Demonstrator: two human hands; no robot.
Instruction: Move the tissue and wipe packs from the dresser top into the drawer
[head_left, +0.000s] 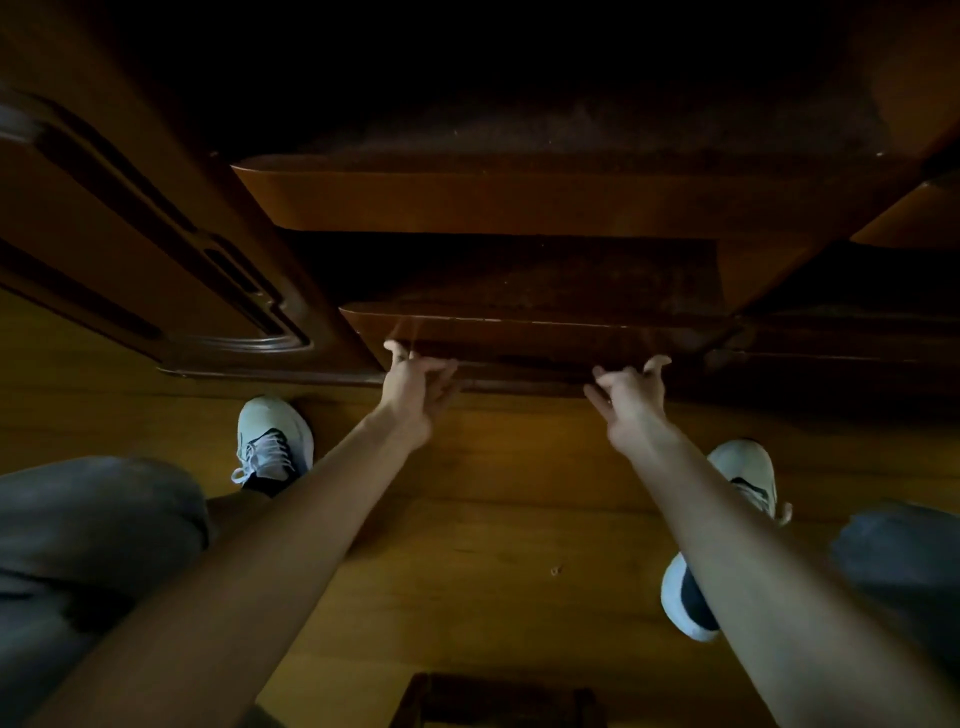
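The dark wooden dresser fills the top of the head view. Its lowest drawer (535, 335) sticks out slightly, and a second drawer (519, 200) above it also protrudes. My left hand (415, 387) hooks its fingers under the lower edge of the lowest drawer's front near the left end, thumb up against the face. Further right on the same edge, my right hand (631, 395) grips the same way. No tissue or wipe packs are in view; the dresser top is out of frame and the drawer insides are too dark to read.
A carved cabinet door (156, 249) stands at the left. My white shoes (272, 441) (748, 478) rest on the wooden floor (493, 519) on either side of my arms. A dark wooden object (498, 699) lies at the bottom edge.
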